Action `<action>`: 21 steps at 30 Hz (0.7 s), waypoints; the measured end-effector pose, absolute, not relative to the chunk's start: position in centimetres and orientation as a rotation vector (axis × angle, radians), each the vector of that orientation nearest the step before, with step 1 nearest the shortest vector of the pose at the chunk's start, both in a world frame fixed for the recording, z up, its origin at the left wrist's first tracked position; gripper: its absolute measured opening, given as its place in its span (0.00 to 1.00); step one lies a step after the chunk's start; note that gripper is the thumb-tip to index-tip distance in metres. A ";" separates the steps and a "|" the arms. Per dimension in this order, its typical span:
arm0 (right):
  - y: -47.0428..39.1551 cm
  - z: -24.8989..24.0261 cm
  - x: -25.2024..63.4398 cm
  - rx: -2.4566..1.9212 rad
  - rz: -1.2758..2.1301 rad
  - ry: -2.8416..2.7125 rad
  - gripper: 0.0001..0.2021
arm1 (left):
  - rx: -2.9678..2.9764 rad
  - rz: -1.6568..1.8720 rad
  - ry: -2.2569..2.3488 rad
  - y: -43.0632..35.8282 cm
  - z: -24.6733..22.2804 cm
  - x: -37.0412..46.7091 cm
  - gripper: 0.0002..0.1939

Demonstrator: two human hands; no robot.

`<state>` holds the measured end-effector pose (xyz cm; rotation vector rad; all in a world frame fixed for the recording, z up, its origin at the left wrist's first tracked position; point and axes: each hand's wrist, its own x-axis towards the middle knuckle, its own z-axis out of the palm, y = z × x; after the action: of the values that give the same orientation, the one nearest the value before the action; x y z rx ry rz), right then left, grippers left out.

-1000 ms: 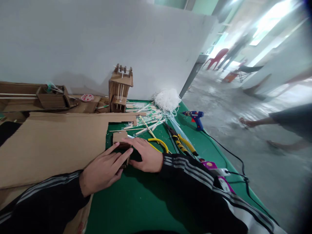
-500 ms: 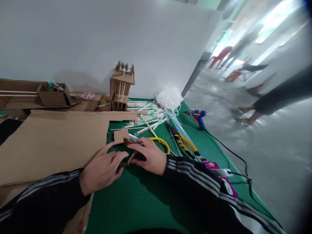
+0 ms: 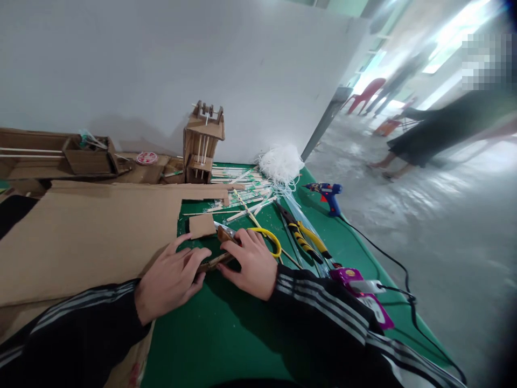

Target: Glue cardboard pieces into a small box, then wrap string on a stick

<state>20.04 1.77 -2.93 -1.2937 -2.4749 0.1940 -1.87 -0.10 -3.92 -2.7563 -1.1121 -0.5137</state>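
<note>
My left hand (image 3: 173,283) pinches the near left end of a narrow folded cardboard strip (image 3: 215,262), its thumb and fingers closed at the edge. On the strip's right part, my right hand (image 3: 252,264) is closed too, with a bent-up flap (image 3: 224,235) beside its fingertips. The strip is held just over the green table; its right end is hidden by my fingers. A small cardboard square (image 3: 202,226) lies beyond my left fingertips. Scissors with a yellow handle (image 3: 276,242) lie behind my right hand, partly covered.
Pliers (image 3: 302,234), a blue glue gun (image 3: 329,195) with its cord, and a purple-and-white power plug block (image 3: 349,277) lie rightward. Wooden sticks (image 3: 246,186), white string (image 3: 280,164) and a cardboard tower (image 3: 204,143) stand behind. A large cardboard sheet (image 3: 109,231) covers the left. A person (image 3: 440,126) walks past.
The cardboard strip's bend has opened out into a straighter line. My right hand has shifted slightly right and nearer; my left hand has hardly moved. The passing person has moved on.
</note>
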 end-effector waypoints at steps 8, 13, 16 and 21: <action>2.5 -2.9 20.2 -1.176 0.289 -2.540 0.19 | -2.809 -0.508 -1.064 0.0 -3.9 -1.9 0.13; 3.1 -2.8 20.2 -1.042 0.357 -2.588 0.21 | -2.822 -0.492 -1.028 0.0 -3.8 -2.0 0.12; 3.3 -2.7 20.1 -1.000 0.403 -2.592 0.23 | -2.839 -0.477 -1.026 0.0 -3.7 -2.0 0.12; 3.6 -2.7 20.0 -0.963 0.468 -2.585 0.25 | -2.864 -0.448 -1.033 0.0 -3.7 -1.9 0.11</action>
<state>20.01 3.63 -2.69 -0.9631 -2.5848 0.4684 -1.94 0.03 -3.66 -2.8639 -1.0329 -0.4483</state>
